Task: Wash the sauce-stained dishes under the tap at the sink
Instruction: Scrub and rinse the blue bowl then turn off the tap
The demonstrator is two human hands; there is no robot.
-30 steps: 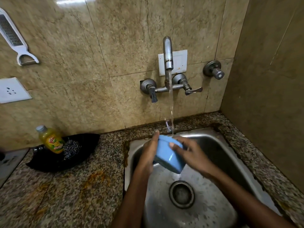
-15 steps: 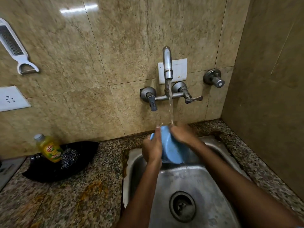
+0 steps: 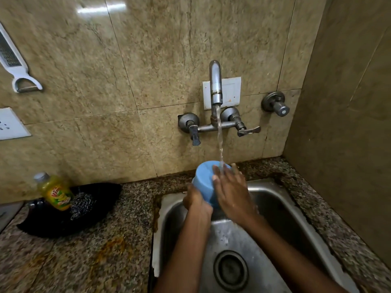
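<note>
On the left a grater (image 3: 12, 60) hangs on the wall, and below it a soap bottle (image 3: 55, 192) and a scrubber (image 3: 81, 203) rest in a black dish (image 3: 63, 220) on the table (image 3: 88, 256). Over the sink (image 3: 273, 208), the left hand (image 3: 195, 203) grips the blue bowl (image 3: 204, 182) from below, holding it bottom-up. The right hand (image 3: 231, 191) lies flat against the bowl with fingers straight, under water from the tap (image 3: 215, 83).

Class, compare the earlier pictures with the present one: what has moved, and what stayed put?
The round blue plastic bowl rose from low over the steel sink into the tap stream. The left hand still grips it; the right hand now lies flat against it. Water keeps running.
</note>
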